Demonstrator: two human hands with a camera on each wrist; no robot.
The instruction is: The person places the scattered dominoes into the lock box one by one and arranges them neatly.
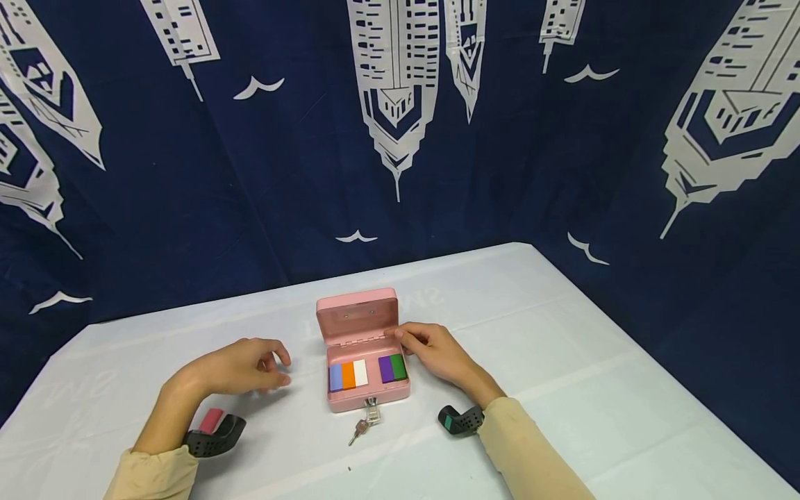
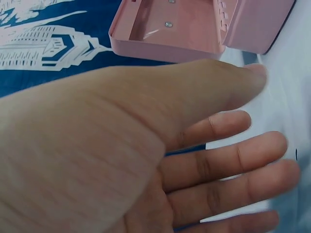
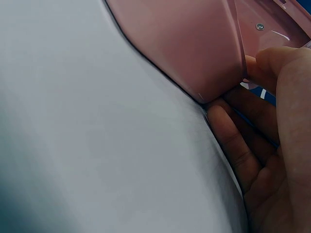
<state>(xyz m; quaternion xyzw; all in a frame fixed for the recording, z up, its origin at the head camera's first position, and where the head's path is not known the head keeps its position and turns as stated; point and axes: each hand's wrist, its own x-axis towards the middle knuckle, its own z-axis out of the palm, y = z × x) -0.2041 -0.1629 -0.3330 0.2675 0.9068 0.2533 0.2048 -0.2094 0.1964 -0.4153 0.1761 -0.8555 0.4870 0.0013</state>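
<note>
A pink metal cash box (image 1: pixel 369 398) stands on the table with its lid (image 1: pixel 359 316) raised. Inside lie a light blue block (image 1: pixel 335 377), an orange block (image 1: pixel 348 375) and a white block (image 1: pixel 360 372) side by side at left. A purple block (image 1: pixel 385 369) and a green block (image 1: pixel 398 367) sit at right. My right hand (image 1: pixel 440 351) grips the box's rear right corner by the hinge, thumb and forefinger at the edge. Left of the box, my left hand (image 1: pixel 240 367) hovers with loosely bent fingers, apart from it and holding nothing.
A key (image 1: pixel 359 431) hangs from the lock at the box's front. Below it a tiny dark speck (image 1: pixel 349 469) lies on the white tablecloth (image 1: pixel 525 333). Behind the table hangs a dark blue curtain (image 1: pixel 281 173) with white building prints.
</note>
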